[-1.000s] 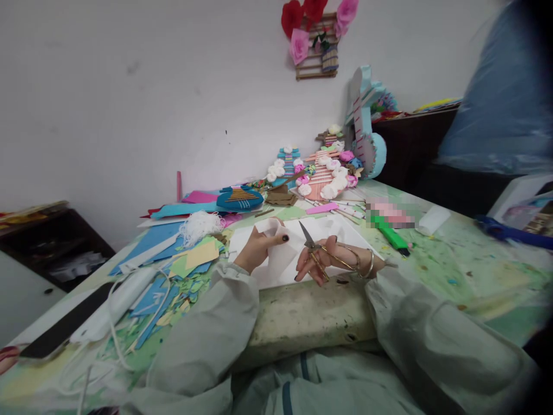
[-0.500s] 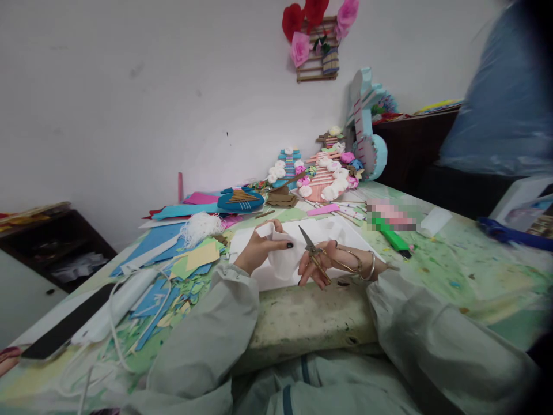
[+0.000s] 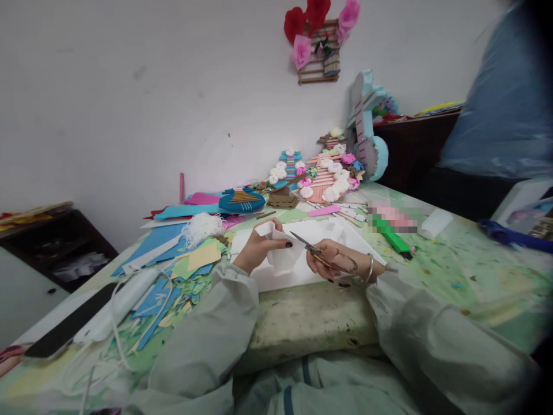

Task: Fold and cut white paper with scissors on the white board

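My left hand [image 3: 261,246] pinches a piece of thin white paper [image 3: 283,257], which curls up over the fingers and hangs down below the thumb. Gold-handled scissors [image 3: 317,250] are in my right hand [image 3: 325,260], with the blades pointing left toward the paper. The blade tips are close to the paper's right side; whether they touch it I cannot tell. Under both hands lie white sheets [image 3: 345,239] near the table's front edge.
To the left are paper scraps [image 3: 185,288], a tangle of white string [image 3: 203,229], a power strip [image 3: 116,305] and a black phone [image 3: 71,323]. A green utility knife [image 3: 392,237] lies at right. Paper-flower crafts [image 3: 330,178] stand against the wall.
My right hand has turned the scissors so the blades now point left at the paper, and its fingers have closed in around the handles. My left hand has barely moved.
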Motion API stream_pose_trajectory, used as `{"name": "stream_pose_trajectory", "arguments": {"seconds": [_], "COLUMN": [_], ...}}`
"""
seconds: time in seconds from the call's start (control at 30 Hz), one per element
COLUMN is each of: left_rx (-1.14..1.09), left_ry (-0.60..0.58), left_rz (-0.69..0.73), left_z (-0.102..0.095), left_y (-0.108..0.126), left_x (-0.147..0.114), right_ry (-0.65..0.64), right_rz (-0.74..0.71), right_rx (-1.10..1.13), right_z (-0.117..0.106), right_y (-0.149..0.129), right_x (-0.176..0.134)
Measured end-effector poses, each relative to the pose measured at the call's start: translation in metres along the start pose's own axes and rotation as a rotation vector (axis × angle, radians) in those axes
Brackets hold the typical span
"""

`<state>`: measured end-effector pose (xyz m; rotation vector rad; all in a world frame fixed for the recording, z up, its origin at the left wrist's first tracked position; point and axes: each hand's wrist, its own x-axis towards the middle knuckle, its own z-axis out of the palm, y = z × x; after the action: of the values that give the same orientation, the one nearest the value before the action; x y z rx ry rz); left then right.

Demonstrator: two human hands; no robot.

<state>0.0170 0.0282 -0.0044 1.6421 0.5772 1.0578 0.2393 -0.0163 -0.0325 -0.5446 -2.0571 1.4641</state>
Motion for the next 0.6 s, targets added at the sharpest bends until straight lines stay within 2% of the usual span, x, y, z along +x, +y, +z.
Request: {"name": "stream_pose_trajectory", "arguments": {"seconds": [0.17,0.33,0.6], "left_rx": [0.051,0.050,0.026], "left_ry": [0.004,0.017,0.007], "left_rz": [0.028,0.028,0.009], "left_z": [0.0009,0.0028,0.0018], "left_y": [0.0004,0.0011,0.0015], "left_x": [0.0002,-0.0011,0.0003], "right_ry": [-0.048,-0.072,-0.001], "right_rz": [-0.084,-0.096,-0.061], "right_rx": [0.038,0.008,-0.003], "right_z": [-0.0022,-0.0048,-0.0051], "right_y": [0.0106,0.0117,0.0086], "right_x": [0.0041,0.0039,0.0004]}}
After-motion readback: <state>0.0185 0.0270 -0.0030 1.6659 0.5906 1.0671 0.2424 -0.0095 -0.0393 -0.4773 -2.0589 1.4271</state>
